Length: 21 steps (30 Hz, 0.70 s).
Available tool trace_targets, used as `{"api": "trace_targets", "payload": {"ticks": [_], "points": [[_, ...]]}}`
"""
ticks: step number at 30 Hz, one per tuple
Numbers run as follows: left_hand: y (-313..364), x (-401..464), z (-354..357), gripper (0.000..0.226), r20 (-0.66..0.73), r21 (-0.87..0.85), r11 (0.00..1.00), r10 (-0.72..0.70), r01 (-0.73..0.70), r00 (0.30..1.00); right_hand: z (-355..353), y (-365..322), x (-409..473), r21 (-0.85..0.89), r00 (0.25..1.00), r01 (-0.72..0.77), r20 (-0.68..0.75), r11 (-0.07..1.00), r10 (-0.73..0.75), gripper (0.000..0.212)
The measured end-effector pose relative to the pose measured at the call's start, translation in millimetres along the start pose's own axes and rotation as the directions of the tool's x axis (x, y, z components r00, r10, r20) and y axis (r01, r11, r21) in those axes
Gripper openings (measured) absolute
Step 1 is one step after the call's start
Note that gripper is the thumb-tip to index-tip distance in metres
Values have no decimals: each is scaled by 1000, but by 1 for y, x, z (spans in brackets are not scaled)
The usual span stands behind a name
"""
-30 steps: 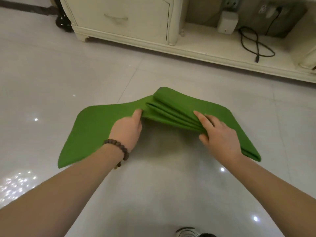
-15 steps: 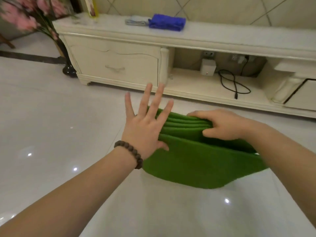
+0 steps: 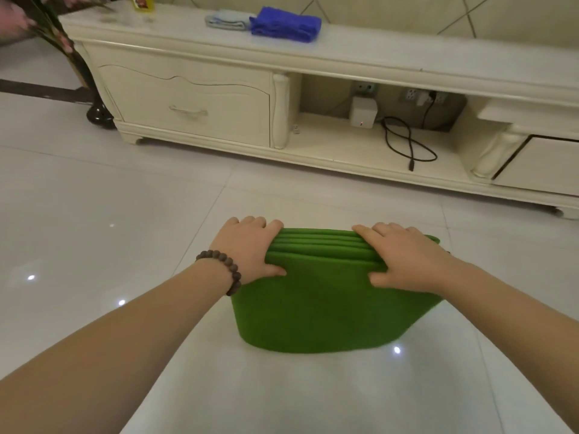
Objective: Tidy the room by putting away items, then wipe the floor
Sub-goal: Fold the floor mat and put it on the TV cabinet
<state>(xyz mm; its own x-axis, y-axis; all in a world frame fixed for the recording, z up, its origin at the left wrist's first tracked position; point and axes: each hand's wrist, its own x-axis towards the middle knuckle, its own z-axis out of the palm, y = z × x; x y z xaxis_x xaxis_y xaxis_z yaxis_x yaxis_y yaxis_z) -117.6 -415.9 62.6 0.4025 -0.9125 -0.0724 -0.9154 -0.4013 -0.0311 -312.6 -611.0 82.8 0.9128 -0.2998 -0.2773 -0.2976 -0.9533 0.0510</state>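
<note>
**Warm, dim indoor light with ceiling glare on the tiles**

The room is lit softly and evenly with a yellowish cast, nothing strongly bright. The glossy floor tiles (image 3: 94, 214) throw back several small white points of glare, apparently from lamps overhead, plus a broad pale sheen in the lower middle. Shadows are faint; the open recess of the TV cabinet (image 3: 407, 73) is the darkest zone. The wide-angle lens bows the cabinet's long top edge and bends the tile joints near the borders. The pink flowers (image 3: 12, 14) at the top-left corner are smeared and soft. The folded green mat (image 3: 329, 308) is saturated, its centre fairly sharp.
</note>
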Motion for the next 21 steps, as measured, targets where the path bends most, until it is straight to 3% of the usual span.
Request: {"api": "trace_targets", "payload": {"ticks": [2, 5, 8, 11, 13, 15, 18, 21], "points": [[-1, -3, -7, 71, -86, -11, 999, -31, 30, 996, -11, 1, 2, -39, 995, 15, -102, 999, -19, 76], [-1, -8, -6, 86, -148, -25, 997, -79, 76, 986, -8, 9, -3, -51, 967, -6, -254, 999, -7, 78], [7, -3, 3, 110, 18, 35, 999, -33, 32, 999, 10, 14, -2, -53, 989, -25, -144, 998, 17, 99], [7, 6, 2, 105, 88, -47, 997, -56, 60, 995, 13, 27, 3, -5, 999, -22, -38, 1000, 22, 115], [8, 2, 4, 77, 42, -49, 998, -48, 50, 998, 12, 30, 4, 4, 997, -44, -71, 999, 44, 102], [11, -4, 10, 56, -49, 14, 999, -37, 38, 998, 17, 28, 3, -44, 983, -53, -177, 998, 44, 73], [13, -7, 9, 50, -183, 60, 996, -59, 71, 981, 18, 24, 1, -76, 948, -79, -315, 994, 51, 57], [12, -10, 25, 58, -410, 116, 990, -21, 75, 912, 35, 27, -5, -104, 824, -112, -565, 988, 34, 59]]}}
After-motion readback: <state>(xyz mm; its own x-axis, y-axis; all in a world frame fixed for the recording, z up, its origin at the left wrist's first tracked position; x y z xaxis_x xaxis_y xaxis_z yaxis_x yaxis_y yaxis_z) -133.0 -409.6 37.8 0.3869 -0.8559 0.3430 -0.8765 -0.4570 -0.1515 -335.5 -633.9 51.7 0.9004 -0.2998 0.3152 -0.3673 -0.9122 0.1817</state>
